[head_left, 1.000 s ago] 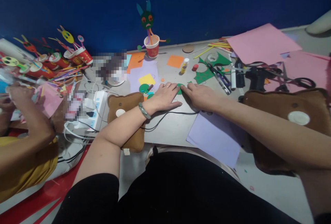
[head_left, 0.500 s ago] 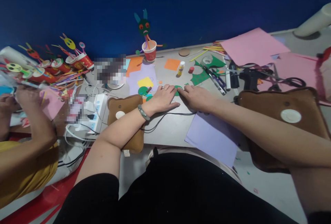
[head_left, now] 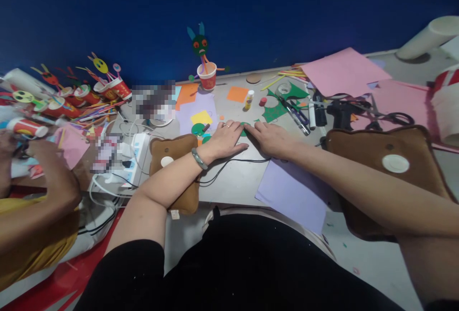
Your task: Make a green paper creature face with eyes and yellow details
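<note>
1. Table: beneath both hands.
2. Left hand: flat, fingers extended, touching the green piece.
3. Right hand: fingertip on it; cannot tell whether the fingers grip.
4. Green piece: on the table, between the hands.
</note>
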Demonstrator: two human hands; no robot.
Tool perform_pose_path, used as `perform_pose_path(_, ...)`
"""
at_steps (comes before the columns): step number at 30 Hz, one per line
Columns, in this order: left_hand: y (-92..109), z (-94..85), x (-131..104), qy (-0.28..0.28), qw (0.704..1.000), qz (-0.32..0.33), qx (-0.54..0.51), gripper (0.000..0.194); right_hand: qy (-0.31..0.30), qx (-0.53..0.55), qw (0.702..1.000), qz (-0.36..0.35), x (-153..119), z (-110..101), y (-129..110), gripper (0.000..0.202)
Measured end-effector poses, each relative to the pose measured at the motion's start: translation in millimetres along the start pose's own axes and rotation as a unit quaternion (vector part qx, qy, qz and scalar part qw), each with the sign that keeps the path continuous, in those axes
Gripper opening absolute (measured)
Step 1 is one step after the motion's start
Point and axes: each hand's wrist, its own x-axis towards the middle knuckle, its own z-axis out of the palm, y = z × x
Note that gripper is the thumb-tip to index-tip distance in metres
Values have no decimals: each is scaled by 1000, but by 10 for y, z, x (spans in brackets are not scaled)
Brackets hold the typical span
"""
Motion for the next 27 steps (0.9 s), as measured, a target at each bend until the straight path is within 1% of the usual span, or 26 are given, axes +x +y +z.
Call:
perform_pose_path(4,26,-30,-15,-10,1000,0,11,56,-6,-4,1000,3,4,30,4,57)
perform_pose_path(6,37,-45,-26,-17,1000,0,15,58,5,2,1000,5,8,49,6,57)
perform_pose_path(8,43,-53,-37,-14,1000,-5,14,59,12,8,1000,3,9,59,6,57)
perform_pose_path(10,47,-55,-47,-10,1000,-11,15,60,12,4,1000,2,9,59,2,56)
perform_pose_path(14,54,-41,-63,-22,1000,-17,12,60,10,0,1000,0,6,39,-9,55)
perform_pose_path(17,58,-33,-65,-10,1000,-28,4,65,5,2,1000,-1,4,30,-10,56)
perform_pose_path(20,54,-36,-59,-18,1000,-21,7,64,-1,-6,1000,-6,4,43,-2,55)
perform_pose_path(23,44,-36,-49,-18,1000,-17,7,62,9,-6,1000,-7,5,72,11,54)
perform_pose_path(27,41,-29,-35,-9,1000,-29,3,63,20,-2,1000,-12,2,90,23,54)
